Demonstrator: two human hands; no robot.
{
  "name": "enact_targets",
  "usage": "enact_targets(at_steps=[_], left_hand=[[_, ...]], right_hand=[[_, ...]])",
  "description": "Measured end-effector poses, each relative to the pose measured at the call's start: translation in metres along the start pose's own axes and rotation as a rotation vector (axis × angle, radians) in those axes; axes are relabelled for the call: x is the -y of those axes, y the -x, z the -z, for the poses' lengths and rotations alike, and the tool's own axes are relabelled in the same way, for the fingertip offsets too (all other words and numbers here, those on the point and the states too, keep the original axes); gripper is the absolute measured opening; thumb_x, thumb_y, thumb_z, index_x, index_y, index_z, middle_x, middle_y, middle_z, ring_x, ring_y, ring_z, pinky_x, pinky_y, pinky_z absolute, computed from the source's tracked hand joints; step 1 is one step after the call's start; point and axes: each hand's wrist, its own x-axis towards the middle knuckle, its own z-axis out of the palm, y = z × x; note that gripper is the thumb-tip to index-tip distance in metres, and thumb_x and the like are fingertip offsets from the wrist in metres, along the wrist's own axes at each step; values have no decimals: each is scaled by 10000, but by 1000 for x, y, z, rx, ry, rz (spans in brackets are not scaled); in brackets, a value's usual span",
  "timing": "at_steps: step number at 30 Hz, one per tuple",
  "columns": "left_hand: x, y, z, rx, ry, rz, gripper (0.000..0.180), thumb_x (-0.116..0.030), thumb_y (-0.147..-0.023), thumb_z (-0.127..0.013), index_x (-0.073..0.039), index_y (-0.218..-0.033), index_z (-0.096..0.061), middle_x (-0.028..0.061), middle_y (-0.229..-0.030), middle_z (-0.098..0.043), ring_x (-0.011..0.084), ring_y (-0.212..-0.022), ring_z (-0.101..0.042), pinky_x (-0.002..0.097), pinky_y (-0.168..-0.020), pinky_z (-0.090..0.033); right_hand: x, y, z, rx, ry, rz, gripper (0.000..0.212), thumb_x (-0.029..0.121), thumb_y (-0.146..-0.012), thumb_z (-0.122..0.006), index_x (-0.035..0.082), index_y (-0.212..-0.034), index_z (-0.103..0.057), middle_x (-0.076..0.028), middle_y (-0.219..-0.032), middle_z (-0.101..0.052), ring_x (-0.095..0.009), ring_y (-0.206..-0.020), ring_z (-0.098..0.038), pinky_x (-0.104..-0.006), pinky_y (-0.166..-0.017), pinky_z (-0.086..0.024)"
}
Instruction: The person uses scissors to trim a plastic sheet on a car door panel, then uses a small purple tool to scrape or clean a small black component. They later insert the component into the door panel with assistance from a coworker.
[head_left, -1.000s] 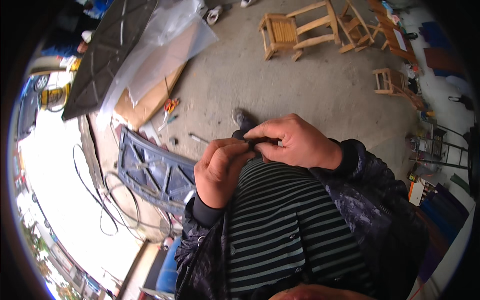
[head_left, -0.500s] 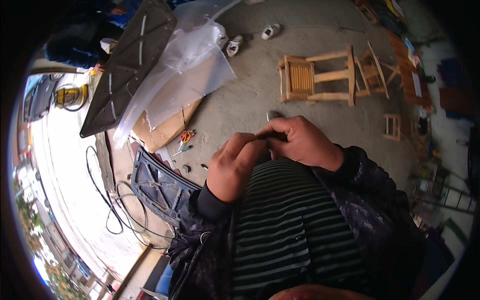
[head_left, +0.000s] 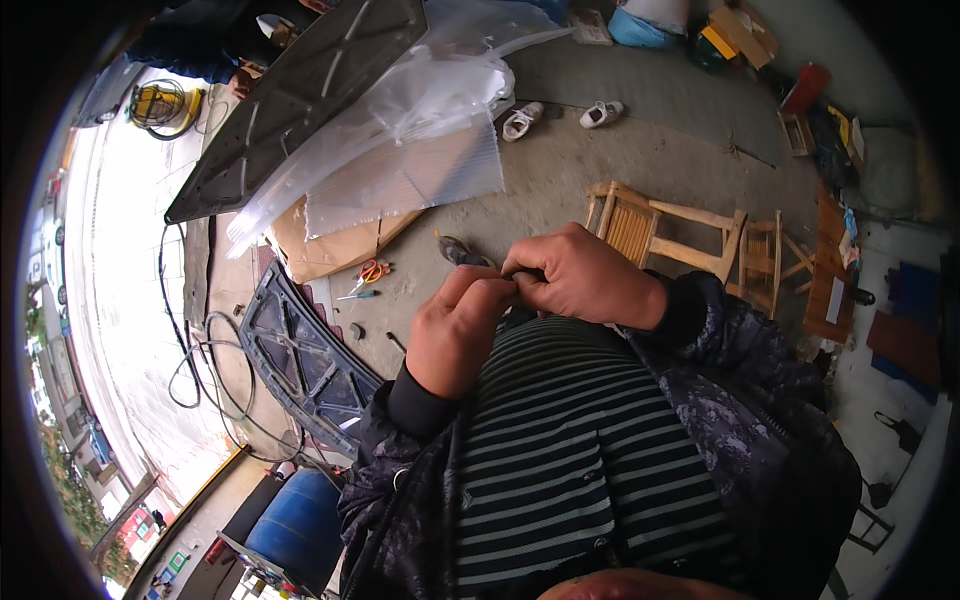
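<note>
Close in front of my striped shirt [head_left: 540, 430], my left hand [head_left: 455, 335] and my right hand [head_left: 585, 278] meet at the fingertips. Both have curled, pinching fingers. A small dark bit seems to show between them, but its kind is hidden by the fingers. Beyond the hands, the tip of a shoe [head_left: 458, 250] shows on the concrete floor. To the left of my left hand lie orange-handled scissors [head_left: 373, 271] and a screwdriver [head_left: 360, 295] with a teal handle.
A dark car hood [head_left: 300, 110] leans at the far left beside clear plastic sheeting [head_left: 420, 90] and cardboard [head_left: 330, 250]; a co-worker's hand [head_left: 241, 84] is near it. Another hood panel [head_left: 305, 350] lies left, with a black hose [head_left: 215, 370]. Wooden chairs [head_left: 690, 235] lie right. A blue barrel [head_left: 295, 530] stands lower left.
My view has turned, so the chairs, shoes and sheeting sit further right and the blue barrel shows more. My hands stay pinched together in front of my shirt.
</note>
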Motion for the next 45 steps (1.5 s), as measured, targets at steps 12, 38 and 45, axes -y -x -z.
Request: enact_targets(at_steps=[12, 38, 45], left_hand=[[199, -133, 122, -211, 303, 73, 281, 75, -844, -867, -35, -1069, -740, 114, -1052, -784, 270, -953, -781, 361, -828, -623], [406, -485, 221, -140, 999, 713, 135, 7, -1042, -783, -23, -1096, -664, 32, -1174, -724, 121, -1087, -671, 301, -993, -548], [458, -570, 227, -72, 980, 793, 224, 4, -1024, -766, -62, -1153, -596, 17, -1082, -699, 97, -1000, -657, 277, -919, -543]], right_hand=[[56, -271, 36, 97, -284, -379, 187, 115, -1103, -618, -34, -1102, -732, -97, -815, -755, -144, -718, -753, -287, -638, -583], [-6, -648, 223, -104, -145, 231, 369, -36, -957, -773, 40, -1318, -775, -72, -1041, -754, -217, -898, -738, -345, -787, -589], [-35, -717, 272, -92, -95, 275, 353, 16, -986, -783, 47, -1338, -778, -85, -1078, -756, -242, -916, -739, -363, -802, -591]])
